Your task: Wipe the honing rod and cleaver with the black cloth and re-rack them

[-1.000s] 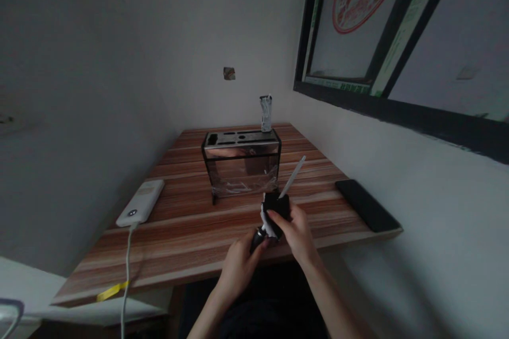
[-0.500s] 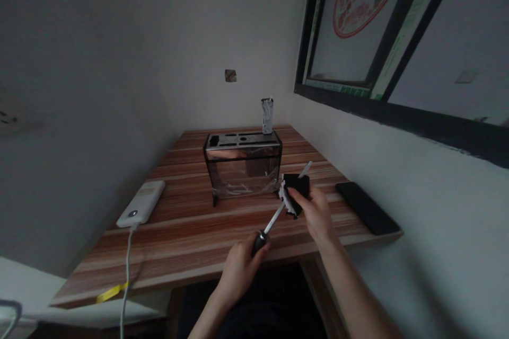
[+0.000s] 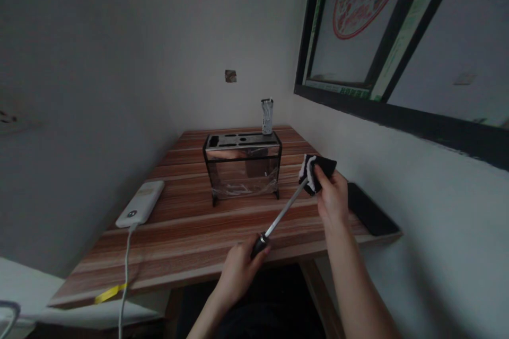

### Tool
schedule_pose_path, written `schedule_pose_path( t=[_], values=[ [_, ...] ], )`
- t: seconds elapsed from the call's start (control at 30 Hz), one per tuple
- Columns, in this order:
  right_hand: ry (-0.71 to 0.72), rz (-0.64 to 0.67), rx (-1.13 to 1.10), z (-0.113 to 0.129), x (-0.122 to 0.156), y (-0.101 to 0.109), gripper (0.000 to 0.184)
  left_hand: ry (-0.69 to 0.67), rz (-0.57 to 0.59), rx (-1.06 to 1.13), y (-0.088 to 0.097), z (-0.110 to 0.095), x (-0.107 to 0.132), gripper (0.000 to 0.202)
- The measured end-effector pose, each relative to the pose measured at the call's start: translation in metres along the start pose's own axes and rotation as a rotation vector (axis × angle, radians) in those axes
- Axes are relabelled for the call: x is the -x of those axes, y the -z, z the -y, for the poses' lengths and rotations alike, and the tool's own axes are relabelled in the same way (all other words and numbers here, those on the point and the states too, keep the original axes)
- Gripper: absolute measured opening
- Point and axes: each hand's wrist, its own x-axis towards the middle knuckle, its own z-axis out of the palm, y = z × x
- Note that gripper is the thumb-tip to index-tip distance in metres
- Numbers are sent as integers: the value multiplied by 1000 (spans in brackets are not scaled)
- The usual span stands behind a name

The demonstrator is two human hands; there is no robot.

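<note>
One honing steel (image 3: 283, 218), slender and metallic with a black handle (image 3: 259, 245), is held above the counter (image 3: 183, 238), in front of the knife block (image 3: 238, 154) and toward its right. Shaft slants upward and away to the right; its far end meets a black cloth (image 3: 326, 163) with a white fluffy edge, and the tip is hidden there.

Left hand (image 3: 239, 264), in front of the knife block: fingers curled closed around the handle. Right hand (image 3: 334, 198), to the right of the knife block: closed on the cloth, thumb pressed on the upper face; the fingers beneath are largely hidden.

Knife block: upright on short black feet, slotted top, clear front with crumpled film low down. A wrinkled silvery packet (image 3: 267, 116) stands upright at its rear right corner; cannot tell whether on the top or just behind.

Left of the knife block and nearer the wearer: white power bank (image 3: 141, 204), lying flat, white cable (image 3: 127, 259) running off the counter's front edge past a yellow strip (image 3: 109, 294). Right of the knife block, beyond the cloth: black phone (image 3: 371, 211), flat, partly covered by the right hand.
</note>
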Motion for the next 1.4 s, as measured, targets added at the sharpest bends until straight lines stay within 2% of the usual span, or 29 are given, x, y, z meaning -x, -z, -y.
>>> schedule_pose_path(
  t=[0.17, 0.4, 0.5, 0.63, 0.77, 0.93, 1.1, 1.4],
  values=[
    [-19, 11, 0, -6, 15, -6, 35, 7, 0, 23, 1, 1, 1, 24],
    [-164, 285, 128, -20, 58, -11, 29, 31, -37, 98, 1, -1, -1, 27],
    [-233, 340, 174, -28, 79, -10, 31, 28, -34, 120, 1, 0, -3, 29],
    [-307, 478, 224, -36, 109, -7, 37, 21, -48, 157, -1, 4, -3, 25],
    [-334, 438, 245, -37, 124, -8, 42, 13, -43, 153, 0, 7, -3, 23],
    [-308, 502, 253, -30, 119, -9, 39, 16, -40, 158, 1, 6, -3, 24],
    [-312, 452, 261, -33, 120, -6, 37, -10, -47, 135, 0, 4, -3, 21],
    [-315, 387, 263, -37, 121, 1, 36, 33, -5, 78, -2, 5, -4, 26]
  ],
)
